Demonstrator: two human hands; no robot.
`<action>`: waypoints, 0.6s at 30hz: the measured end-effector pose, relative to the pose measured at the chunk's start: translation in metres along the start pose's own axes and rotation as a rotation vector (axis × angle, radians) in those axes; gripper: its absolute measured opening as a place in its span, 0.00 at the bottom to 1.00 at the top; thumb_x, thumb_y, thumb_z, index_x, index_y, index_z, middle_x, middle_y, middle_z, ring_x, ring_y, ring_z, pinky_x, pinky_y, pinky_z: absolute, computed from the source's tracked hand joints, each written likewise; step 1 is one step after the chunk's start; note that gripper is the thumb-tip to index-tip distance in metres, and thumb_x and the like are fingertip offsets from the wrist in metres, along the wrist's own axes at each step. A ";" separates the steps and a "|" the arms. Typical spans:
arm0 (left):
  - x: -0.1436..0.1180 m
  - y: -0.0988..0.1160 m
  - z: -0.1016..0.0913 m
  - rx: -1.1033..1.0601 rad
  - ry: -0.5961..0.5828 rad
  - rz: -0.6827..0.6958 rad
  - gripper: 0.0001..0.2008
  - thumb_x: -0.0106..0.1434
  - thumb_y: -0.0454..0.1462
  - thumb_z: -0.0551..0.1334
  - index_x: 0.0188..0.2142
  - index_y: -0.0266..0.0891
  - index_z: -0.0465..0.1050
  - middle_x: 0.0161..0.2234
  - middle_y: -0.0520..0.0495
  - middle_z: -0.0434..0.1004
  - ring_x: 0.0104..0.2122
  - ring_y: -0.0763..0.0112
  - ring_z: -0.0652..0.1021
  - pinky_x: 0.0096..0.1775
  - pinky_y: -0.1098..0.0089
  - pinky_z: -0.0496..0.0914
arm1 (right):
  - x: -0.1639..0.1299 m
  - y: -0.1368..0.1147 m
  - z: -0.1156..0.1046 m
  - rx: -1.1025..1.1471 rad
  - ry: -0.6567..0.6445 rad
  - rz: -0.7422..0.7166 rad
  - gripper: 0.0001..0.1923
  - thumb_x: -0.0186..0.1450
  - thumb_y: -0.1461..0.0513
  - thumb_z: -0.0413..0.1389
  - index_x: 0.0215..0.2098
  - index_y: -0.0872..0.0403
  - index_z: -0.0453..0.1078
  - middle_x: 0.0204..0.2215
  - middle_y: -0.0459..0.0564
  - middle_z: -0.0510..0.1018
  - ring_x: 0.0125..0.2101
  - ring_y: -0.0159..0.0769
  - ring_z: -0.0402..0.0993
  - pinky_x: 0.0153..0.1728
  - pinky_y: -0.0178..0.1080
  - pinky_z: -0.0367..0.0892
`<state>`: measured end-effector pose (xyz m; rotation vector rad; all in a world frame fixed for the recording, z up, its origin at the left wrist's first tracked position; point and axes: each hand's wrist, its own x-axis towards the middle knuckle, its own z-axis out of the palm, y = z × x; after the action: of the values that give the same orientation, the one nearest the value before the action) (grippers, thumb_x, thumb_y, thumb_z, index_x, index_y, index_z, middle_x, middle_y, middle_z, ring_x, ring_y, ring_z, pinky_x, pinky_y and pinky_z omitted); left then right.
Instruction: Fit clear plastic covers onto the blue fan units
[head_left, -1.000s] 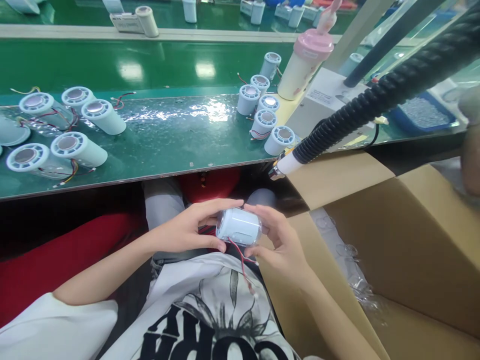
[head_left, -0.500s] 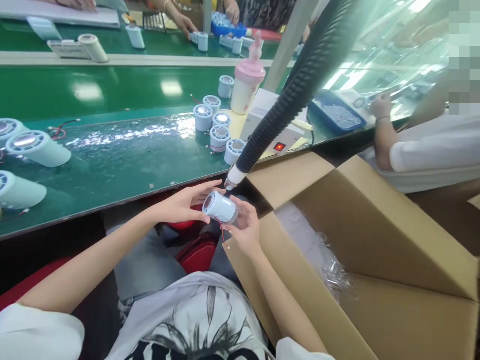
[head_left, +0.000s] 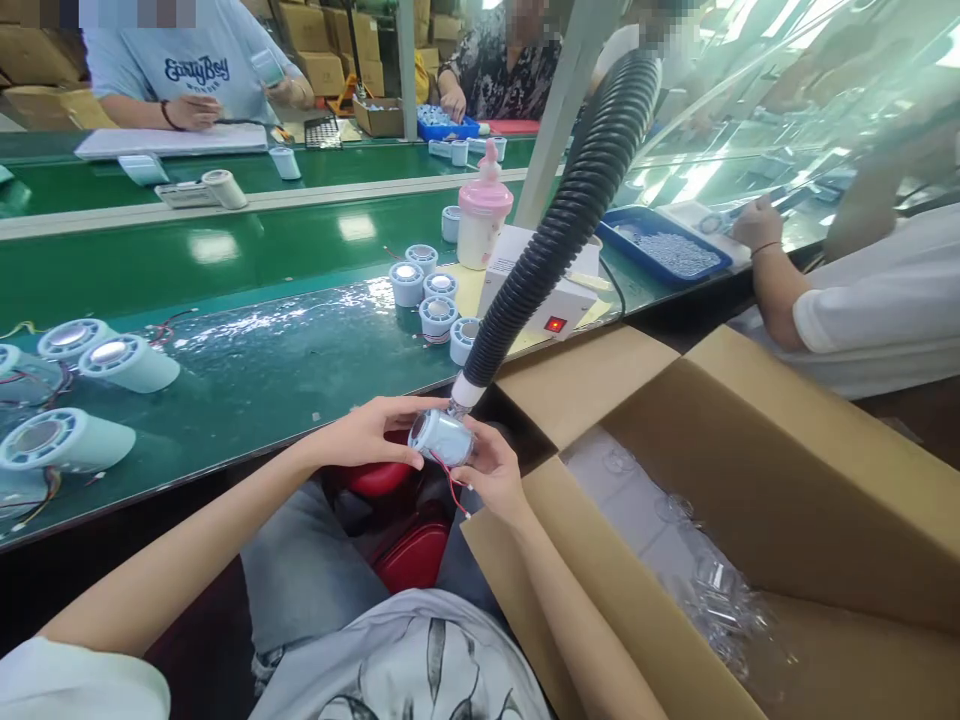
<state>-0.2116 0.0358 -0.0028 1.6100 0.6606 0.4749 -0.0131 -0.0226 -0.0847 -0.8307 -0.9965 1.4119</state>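
A light blue cylindrical housing lies sideways between my two hands, its round vented end facing left and red wires hanging beneath. Something clear and glossy covers its right part, probably a transparent sleeve. My left hand grips the vented end, thumb below and fingers reaching over the top. My right hand has its fingers around the right end. Just above the housing is the metal tip of a black corrugated hose with a white collar; whether the tip touches it I cannot tell.
Several similar housings stand on the green bench, in groups left and centre. A pink-lidded cup stands by a white box with a lit red switch. An open carton at right holds clear plastic pieces. Co-workers sit across and at right.
The housing has come up against or close under the hose tip, and my left fingers have closed in over it. My view has tilted up, showing more of the co-workers opposite.
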 end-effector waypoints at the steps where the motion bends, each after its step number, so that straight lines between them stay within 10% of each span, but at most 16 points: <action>1: -0.006 0.001 0.002 -0.011 0.010 -0.004 0.34 0.53 0.33 0.69 0.59 0.41 0.63 0.61 0.36 0.62 0.56 0.56 0.70 0.56 0.55 0.66 | -0.003 -0.005 0.001 -0.004 -0.033 0.033 0.28 0.44 0.57 0.71 0.42 0.49 0.70 0.47 0.52 0.77 0.47 0.44 0.73 0.46 0.49 0.72; 11: -0.048 0.012 0.031 -0.276 0.051 -0.194 0.35 0.54 0.35 0.68 0.61 0.43 0.60 0.54 0.40 0.72 0.48 0.61 0.76 0.50 0.62 0.70 | -0.032 -0.049 0.009 -0.196 -0.234 0.176 0.18 0.54 0.62 0.64 0.44 0.45 0.77 0.55 0.49 0.71 0.31 0.35 0.78 0.37 0.42 0.76; 18: -0.050 0.006 0.039 -0.244 0.117 -0.359 0.28 0.55 0.42 0.67 0.56 0.46 0.66 0.46 0.48 0.78 0.38 0.64 0.78 0.37 0.71 0.72 | -0.039 -0.056 0.013 -0.395 -0.325 0.219 0.25 0.58 0.55 0.61 0.53 0.46 0.70 0.38 0.45 0.81 0.40 0.41 0.77 0.46 0.45 0.70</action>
<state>-0.2232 -0.0268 0.0011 1.2086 0.9228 0.3688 0.0002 -0.0640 -0.0308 -1.0423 -1.5036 1.5938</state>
